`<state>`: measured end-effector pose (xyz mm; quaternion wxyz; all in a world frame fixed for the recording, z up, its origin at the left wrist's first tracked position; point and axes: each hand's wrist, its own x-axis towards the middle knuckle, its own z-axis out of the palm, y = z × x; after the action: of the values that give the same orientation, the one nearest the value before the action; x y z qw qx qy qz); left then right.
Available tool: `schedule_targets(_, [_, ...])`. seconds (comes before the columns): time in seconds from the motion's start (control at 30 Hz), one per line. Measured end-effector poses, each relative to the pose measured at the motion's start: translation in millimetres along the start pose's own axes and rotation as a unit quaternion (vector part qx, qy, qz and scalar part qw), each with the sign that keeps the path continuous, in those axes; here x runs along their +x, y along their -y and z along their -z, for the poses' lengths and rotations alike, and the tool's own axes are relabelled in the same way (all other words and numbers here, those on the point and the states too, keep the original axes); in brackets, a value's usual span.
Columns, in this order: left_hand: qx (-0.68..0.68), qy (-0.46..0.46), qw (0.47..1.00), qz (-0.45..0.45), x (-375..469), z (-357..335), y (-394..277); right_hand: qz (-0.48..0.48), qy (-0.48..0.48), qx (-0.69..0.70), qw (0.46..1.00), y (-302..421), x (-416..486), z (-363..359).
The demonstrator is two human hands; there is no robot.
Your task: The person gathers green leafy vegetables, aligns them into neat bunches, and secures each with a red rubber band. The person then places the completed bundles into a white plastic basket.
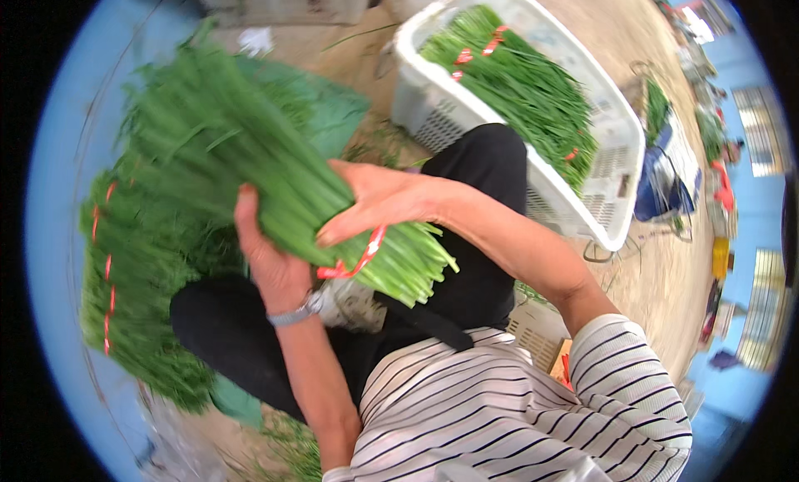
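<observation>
Both my hands hold a thick bunch of long green leaves, likely garlic chives (281,176), slanting across my lap. My left hand (274,257) grips its lower left side, thumb up along the leaves. My right hand (374,201) is wrapped over the bunch near its stem end. A red tape (368,254) with white marks goes round the pale cut stems just below my right hand. The leaf tips at the upper left are slightly blurred. Beside my left knee lies a large pile of similar greens (143,282) with red ties along its outer side.
A white plastic crate (562,26) with red-taped bunches (530,88) stands beyond my right knee. A green sheet (340,107) lies on the floor ahead. A blue wall (56,232) runs close on the left. Behind my right elbow is a beige crate (537,332). Farther right are more bundles and a person.
</observation>
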<state>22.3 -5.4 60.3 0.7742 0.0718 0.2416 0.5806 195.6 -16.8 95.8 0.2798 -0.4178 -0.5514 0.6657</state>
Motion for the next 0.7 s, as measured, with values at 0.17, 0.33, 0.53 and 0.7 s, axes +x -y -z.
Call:
schedule_targets(0.17, [0.062,0.104,0.993,-0.017,20.8,-73.8,28.6,0.011,-0.09,-0.169,0.981,59.2,-57.9,66.0])
schedule_targets(0.33, [0.044,0.183,0.982,0.014,78.4,-154.3,75.0,0.019,-0.263,-0.395,0.88,94.9,-150.2,147.2])
schedule_targets(0.53, [-0.011,0.206,0.968,0.143,155.7,-241.3,182.2,0.015,-0.39,-0.536,0.749,90.8,-243.0,247.1])
schedule_targets(0.7, [0.077,0.098,0.978,0.17,208.0,-253.1,269.3,0.012,-0.439,-0.67,0.599,26.1,-288.6,330.2])
